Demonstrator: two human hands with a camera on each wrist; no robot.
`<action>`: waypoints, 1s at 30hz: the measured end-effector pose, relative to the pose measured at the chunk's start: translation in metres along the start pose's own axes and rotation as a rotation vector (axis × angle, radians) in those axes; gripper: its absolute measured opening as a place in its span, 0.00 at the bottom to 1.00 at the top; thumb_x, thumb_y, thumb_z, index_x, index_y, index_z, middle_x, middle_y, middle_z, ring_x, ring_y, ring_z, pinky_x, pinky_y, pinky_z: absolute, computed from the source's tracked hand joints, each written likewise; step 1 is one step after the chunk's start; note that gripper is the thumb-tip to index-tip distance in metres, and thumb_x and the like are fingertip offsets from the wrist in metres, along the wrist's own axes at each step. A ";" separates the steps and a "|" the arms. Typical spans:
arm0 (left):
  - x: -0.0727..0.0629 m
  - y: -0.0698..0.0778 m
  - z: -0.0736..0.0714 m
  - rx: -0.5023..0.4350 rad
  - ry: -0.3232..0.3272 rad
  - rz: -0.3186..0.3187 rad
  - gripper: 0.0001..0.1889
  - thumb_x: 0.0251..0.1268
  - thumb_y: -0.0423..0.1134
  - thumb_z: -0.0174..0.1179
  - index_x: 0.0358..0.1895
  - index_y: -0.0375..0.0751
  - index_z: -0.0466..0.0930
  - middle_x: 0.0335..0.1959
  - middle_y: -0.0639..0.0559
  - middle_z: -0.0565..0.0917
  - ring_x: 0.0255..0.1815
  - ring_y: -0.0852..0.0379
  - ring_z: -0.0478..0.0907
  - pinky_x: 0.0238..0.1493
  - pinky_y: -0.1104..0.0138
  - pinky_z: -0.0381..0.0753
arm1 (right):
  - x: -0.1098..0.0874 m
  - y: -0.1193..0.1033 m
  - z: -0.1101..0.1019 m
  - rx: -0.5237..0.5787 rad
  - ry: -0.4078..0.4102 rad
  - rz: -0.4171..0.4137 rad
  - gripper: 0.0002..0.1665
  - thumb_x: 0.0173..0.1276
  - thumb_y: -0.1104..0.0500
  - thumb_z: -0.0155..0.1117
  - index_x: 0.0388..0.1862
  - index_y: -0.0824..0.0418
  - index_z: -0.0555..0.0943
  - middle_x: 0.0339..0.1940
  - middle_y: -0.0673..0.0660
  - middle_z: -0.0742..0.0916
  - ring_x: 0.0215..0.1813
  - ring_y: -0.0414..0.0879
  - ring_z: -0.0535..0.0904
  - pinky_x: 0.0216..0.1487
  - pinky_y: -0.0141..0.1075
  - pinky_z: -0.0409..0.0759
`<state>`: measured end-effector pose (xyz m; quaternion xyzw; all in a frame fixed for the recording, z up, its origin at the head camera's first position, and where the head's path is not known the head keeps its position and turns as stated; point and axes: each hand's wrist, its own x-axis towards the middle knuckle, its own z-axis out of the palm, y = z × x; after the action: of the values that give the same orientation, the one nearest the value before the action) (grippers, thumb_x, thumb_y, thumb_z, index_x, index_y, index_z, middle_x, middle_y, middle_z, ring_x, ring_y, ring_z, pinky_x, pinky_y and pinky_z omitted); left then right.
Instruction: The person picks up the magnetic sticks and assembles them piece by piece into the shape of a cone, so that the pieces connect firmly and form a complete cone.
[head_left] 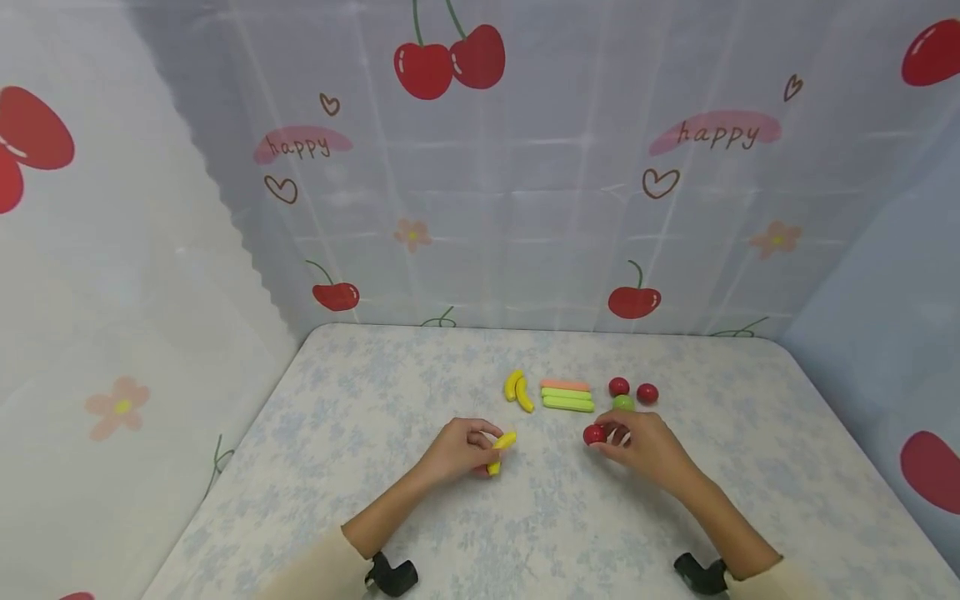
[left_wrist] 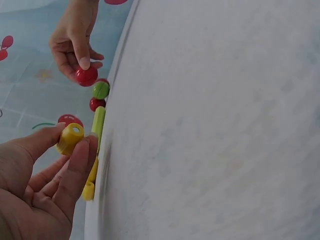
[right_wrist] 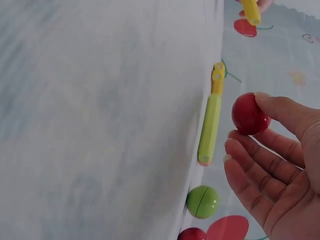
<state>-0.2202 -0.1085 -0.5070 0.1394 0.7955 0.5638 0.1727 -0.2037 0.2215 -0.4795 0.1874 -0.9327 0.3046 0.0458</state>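
Note:
My left hand (head_left: 461,450) pinches a small yellow toy banana (head_left: 504,441) between thumb and fingers, above the left middle of the table. Seen end-on in the left wrist view, the banana (left_wrist: 69,142) shows a hole in its tip. To the right, my right hand (head_left: 651,446) holds a glossy red ball (head_left: 594,434) by the thumb and fingertips. The red ball (right_wrist: 249,114) is held off the table in the right wrist view, with the other fingers spread below it. Just beyond that hand lies a green ball (head_left: 623,402), partly hidden by it.
Behind the hands, two yellow bananas (head_left: 523,395) lie side by side. Beside them are an orange stick (head_left: 566,386) and two light green sticks (head_left: 567,404) in parallel. Two more red balls (head_left: 647,393) sit farther right. A printed curtain (head_left: 525,183) hangs behind the table (head_left: 360,375).

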 end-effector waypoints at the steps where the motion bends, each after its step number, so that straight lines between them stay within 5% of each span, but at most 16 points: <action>1: -0.002 -0.001 0.002 -0.004 0.002 -0.001 0.13 0.63 0.35 0.71 0.50 0.41 0.86 0.31 0.50 0.88 0.28 0.53 0.86 0.30 0.62 0.87 | 0.000 -0.002 0.001 0.013 -0.002 -0.006 0.18 0.57 0.62 0.80 0.46 0.61 0.87 0.34 0.47 0.87 0.33 0.39 0.80 0.34 0.29 0.82; 14: -0.020 0.006 0.023 -0.095 0.031 -0.033 0.13 0.62 0.34 0.72 0.50 0.42 0.84 0.31 0.47 0.86 0.28 0.53 0.86 0.29 0.61 0.87 | 0.007 -0.034 0.016 0.123 -0.054 -0.110 0.17 0.59 0.61 0.79 0.48 0.60 0.87 0.37 0.45 0.88 0.34 0.37 0.81 0.36 0.32 0.84; 30: -0.026 0.003 0.035 -0.158 0.035 -0.014 0.15 0.63 0.38 0.72 0.51 0.40 0.85 0.32 0.46 0.87 0.27 0.54 0.85 0.29 0.63 0.86 | 0.013 -0.056 0.034 0.200 -0.061 -0.179 0.16 0.59 0.63 0.79 0.46 0.59 0.87 0.37 0.47 0.89 0.33 0.37 0.82 0.35 0.34 0.85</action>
<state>-0.1818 -0.0887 -0.5116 0.1101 0.7525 0.6258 0.1733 -0.1939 0.1558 -0.4738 0.2826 -0.8783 0.3847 0.0257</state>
